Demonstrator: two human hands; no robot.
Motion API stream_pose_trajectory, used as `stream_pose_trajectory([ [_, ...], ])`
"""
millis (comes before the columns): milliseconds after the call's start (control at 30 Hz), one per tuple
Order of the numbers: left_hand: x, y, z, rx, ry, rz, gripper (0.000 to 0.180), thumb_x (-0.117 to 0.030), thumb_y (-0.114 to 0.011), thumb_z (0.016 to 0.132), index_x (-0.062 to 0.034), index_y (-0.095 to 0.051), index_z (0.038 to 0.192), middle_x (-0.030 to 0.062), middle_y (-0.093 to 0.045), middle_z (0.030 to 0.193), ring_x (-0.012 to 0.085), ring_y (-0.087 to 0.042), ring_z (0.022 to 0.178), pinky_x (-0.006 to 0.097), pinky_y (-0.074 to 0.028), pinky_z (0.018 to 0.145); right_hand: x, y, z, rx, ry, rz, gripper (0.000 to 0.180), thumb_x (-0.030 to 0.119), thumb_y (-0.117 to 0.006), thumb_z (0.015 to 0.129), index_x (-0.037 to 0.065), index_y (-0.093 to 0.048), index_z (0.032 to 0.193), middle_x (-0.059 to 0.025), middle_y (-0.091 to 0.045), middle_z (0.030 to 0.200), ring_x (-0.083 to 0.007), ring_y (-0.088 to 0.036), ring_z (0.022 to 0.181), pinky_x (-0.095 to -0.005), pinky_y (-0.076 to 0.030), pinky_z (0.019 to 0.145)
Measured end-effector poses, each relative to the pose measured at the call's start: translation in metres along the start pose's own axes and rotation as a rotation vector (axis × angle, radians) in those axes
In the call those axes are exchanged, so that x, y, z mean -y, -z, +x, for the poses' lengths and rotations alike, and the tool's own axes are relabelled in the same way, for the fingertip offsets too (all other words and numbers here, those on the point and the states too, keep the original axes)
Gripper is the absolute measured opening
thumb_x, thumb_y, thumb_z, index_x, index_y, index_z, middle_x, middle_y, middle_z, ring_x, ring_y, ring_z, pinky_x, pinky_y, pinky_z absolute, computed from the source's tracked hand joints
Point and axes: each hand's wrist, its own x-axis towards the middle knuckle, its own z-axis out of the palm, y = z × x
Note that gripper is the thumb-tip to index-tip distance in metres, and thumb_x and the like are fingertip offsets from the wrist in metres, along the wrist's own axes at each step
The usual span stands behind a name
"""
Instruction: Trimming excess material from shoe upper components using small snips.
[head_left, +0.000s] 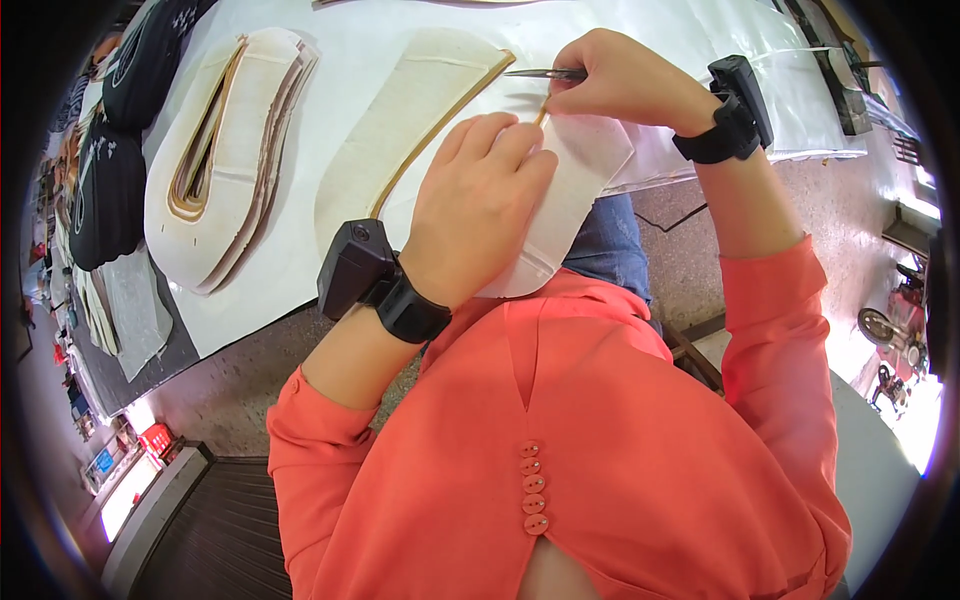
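My left hand (pixel 478 205) lies flat, fingers together, pressing down a white curved fabric piece (pixel 580 185) at the table's near edge. My right hand (pixel 625 80) grips a thin metal tool (pixel 540 73), its tip pointing left over a cream piece with a tan edge strip (pixel 420 120). The tool's point sits just above my left fingertips, near the tan strip's end. Both wrists carry black bands with small black devices.
A thick stack of cream curved pieces (pixel 230 160) lies to the left on the white table cover (pixel 340 40). Black printed pieces (pixel 110 190) sit at the far left edge. A concrete floor and a small wheeled object (pixel 885 330) are at the right.
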Motion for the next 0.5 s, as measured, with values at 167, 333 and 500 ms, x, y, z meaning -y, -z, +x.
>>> stream_pose_trajectory([
  [167, 0.004, -0.007, 0.008, -0.058, -0.031, 0.069, 0.015, -0.007, -0.066, 0.086, -0.0047, -0.065, 0.100, 0.0080, -0.066, 0.112, 0.0301, -0.060, 0.115, 0.043, -0.047, 0.100, 0.004, 0.001, -0.003, -0.020, 0.041, -0.022, 0.030, 0.025, -0.072, 0.082, -0.004, -0.072, 0.087, -0.0079, -0.067, 0.072, -0.0127, -0.058, 0.069, -0.0295, -0.049, 0.069],
  [333, 0.007, -0.009, 0.014, -0.055, -0.064, 0.089, 0.014, -0.008, -0.065, 0.084, -0.0052, -0.065, 0.097, 0.0078, -0.065, 0.109, 0.0281, -0.059, 0.116, 0.041, -0.046, 0.102, -0.009, 0.003, -0.006, -0.090, 0.031, 0.021, 0.025, 0.021, -0.072, 0.083, -0.003, -0.073, 0.088, -0.0080, -0.068, 0.073, -0.0120, -0.060, 0.071, -0.0282, -0.049, 0.070],
  [500, 0.012, -0.011, 0.018, -0.051, -0.078, 0.087, 0.017, -0.010, -0.067, 0.086, -0.0057, -0.066, 0.102, 0.0063, -0.065, 0.109, 0.0269, -0.059, 0.115, 0.041, -0.046, 0.104, 0.000, 0.002, -0.009, -0.076, -0.040, 0.025, 0.026, 0.021, -0.072, 0.084, -0.003, -0.074, 0.092, -0.0082, -0.070, 0.075, -0.0140, -0.065, 0.073, -0.0288, -0.051, 0.071],
])
